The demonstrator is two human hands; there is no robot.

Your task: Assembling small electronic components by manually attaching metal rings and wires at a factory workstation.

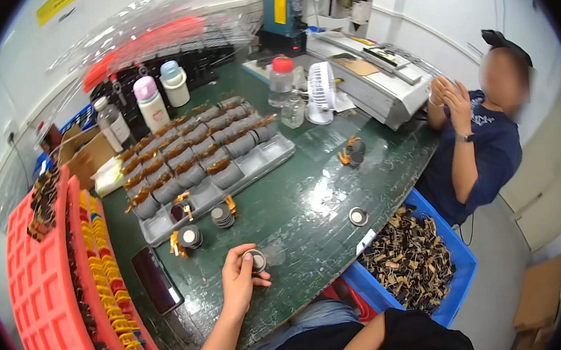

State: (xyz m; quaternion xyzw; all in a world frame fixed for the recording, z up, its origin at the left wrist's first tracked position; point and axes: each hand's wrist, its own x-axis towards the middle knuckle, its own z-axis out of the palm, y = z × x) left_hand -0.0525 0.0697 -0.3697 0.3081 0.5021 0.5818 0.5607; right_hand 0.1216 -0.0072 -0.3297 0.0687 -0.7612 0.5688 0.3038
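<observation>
My left hand is at the near edge of the green table, its thumb and fingers closed around a small round grey disc with a lighter centre. Of my right arm only the forearm shows at the lower edge; the hand is out of view. Just beyond my left hand are two short stacks of dark discs, one stack and another stack, both with orange-brown flexible strips beside them. A single disc with a pale centre lies to the right on the table.
A grey compartment tray holds rows of stacked discs. A phone and red racks stand left. A blue bin of small metal-and-black parts sits right, below a co-worker with raised hands. Bottles and a white fan stand behind.
</observation>
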